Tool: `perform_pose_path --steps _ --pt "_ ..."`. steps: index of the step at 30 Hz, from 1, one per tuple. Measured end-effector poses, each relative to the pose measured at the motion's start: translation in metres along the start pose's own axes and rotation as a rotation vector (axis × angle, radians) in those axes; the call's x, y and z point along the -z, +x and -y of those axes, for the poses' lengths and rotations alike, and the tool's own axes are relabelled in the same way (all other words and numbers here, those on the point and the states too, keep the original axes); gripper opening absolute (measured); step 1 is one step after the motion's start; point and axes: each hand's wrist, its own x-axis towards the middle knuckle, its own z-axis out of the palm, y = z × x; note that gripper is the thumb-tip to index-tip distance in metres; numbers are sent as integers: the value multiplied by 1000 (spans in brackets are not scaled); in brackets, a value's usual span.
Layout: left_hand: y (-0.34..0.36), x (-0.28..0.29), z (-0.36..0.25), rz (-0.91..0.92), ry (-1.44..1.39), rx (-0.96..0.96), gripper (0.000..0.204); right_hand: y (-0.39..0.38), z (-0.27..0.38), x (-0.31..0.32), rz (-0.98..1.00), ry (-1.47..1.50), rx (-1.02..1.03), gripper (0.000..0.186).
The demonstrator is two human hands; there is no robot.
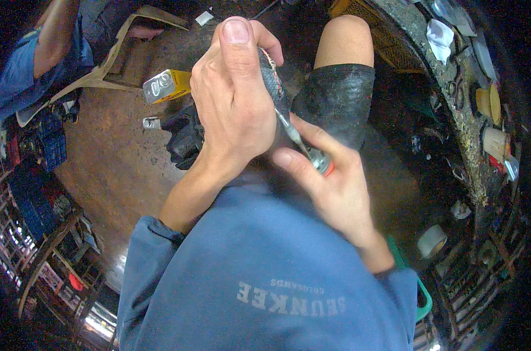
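Observation:
My left hand [236, 96] is closed round a dark grey, textured piece with a pale and red stitched-looking edge [271, 73]. It resembles part of a shoe, but the hand covers most of it. My right hand [338, 178] grips a tool with a metal shaft [294, 133] and a clear, orange-ended handle. The shaft slants up toward the lower end of the dark piece, and its tip is hard to make out. Both hands are in front of my blue shirt [265, 257], close to my bare knee [345, 41].
On the brown floor [107, 146] are a yellow and silver tin [169, 86], a crumpled black item [186, 137] and a small whitish cylinder [151, 123]. Another person's arm [58, 41] and a beige plastic chair [116, 58] occupy the upper left. A cluttered ledge [446, 76] curves along the right.

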Motion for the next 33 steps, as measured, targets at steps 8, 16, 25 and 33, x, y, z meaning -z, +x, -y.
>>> perform_pose_path --steps 8,16,25,33 --pt "-1 0 1 12 -17 19 80 2 -3 -1 -43 -52 29 55" --pt "-2 1 0 27 3 29 82 3 4 -1 -7 -27 8 58" --pt "-1 2 1 33 36 2 84 3 1 -1 1 -31 -26 56" --pt "0 2 2 50 64 -3 86 4 1 -1 7 -21 -25 57"
